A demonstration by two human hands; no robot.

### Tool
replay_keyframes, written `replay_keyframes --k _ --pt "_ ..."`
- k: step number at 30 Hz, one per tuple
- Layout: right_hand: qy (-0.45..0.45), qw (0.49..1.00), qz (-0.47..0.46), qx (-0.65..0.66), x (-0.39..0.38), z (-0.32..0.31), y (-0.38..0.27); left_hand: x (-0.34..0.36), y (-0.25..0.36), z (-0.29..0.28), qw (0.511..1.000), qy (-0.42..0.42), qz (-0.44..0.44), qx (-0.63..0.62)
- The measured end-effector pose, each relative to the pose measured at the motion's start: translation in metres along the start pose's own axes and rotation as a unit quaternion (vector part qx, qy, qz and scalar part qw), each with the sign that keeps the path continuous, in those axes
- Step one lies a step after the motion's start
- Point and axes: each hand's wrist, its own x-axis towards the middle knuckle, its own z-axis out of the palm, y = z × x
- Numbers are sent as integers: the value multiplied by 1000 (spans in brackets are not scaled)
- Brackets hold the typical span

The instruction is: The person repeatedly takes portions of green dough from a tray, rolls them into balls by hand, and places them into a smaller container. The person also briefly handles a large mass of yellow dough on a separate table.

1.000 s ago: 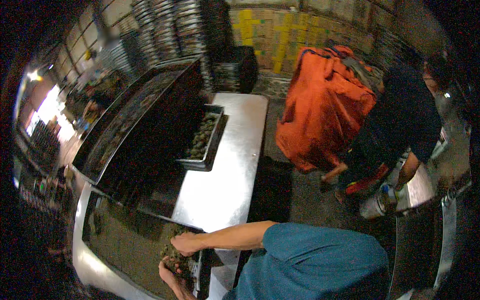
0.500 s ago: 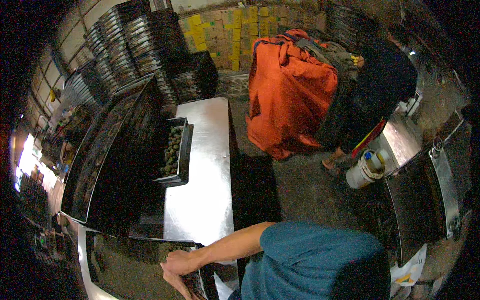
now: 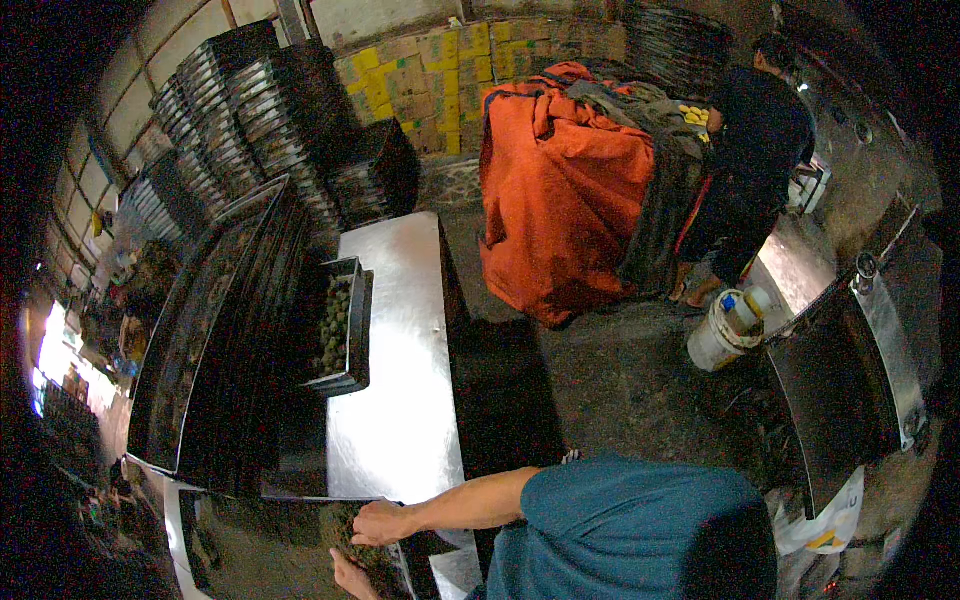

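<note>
My right hand (image 3: 380,523) reaches in from the right over a dark tray (image 3: 265,550) at the lower left. Its fingers are curled down over a brownish-green patch on the tray's right part; what they grip, if anything, is too dim to make out. Just below it, cut by the lower edge, is my left hand (image 3: 352,577), its fingers bent together around something I cannot make out. A small gap parts the two hands. Farther up, a metal box tray (image 3: 357,345) holds several small round greenish balls (image 3: 335,325).
A shiny metal table (image 3: 395,420) runs under the box tray. Dark trays (image 3: 215,340) lean at the left; tray stacks (image 3: 240,115) rise behind. Across the floor are an orange cloth cover (image 3: 565,190), a white bucket (image 3: 715,340) and another person (image 3: 750,150) in dark clothes.
My hands, together before, are now slightly apart, the right one above the left. The whole view has shifted a little. The other person stands more upright, near some yellow pieces.
</note>
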Motion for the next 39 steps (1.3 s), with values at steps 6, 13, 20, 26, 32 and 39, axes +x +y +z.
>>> replay_keyframes --k 6,13,20,26,32,39 --pt "-31 998 -29 42 7 3 -2 -37 29 -7 972 -127 -47 -192" --pt "-22 996 -80 16 8 3 -14 -46 33 -4 995 -65 -5 -70" --pt "-17 999 -35 -12 6 -3 -27 -26 26 -14 999 15 7 33" --pt "-24 996 -77 -33 13 14 -20 -16 2 -27 987 -4 154 37" --pt "-19 995 -94 -37 12 14 -24 -6 -15 -27 986 38 121 107" --pt "-14 995 -83 -56 15 16 -24 -18 -7 -25 989 42 128 64"
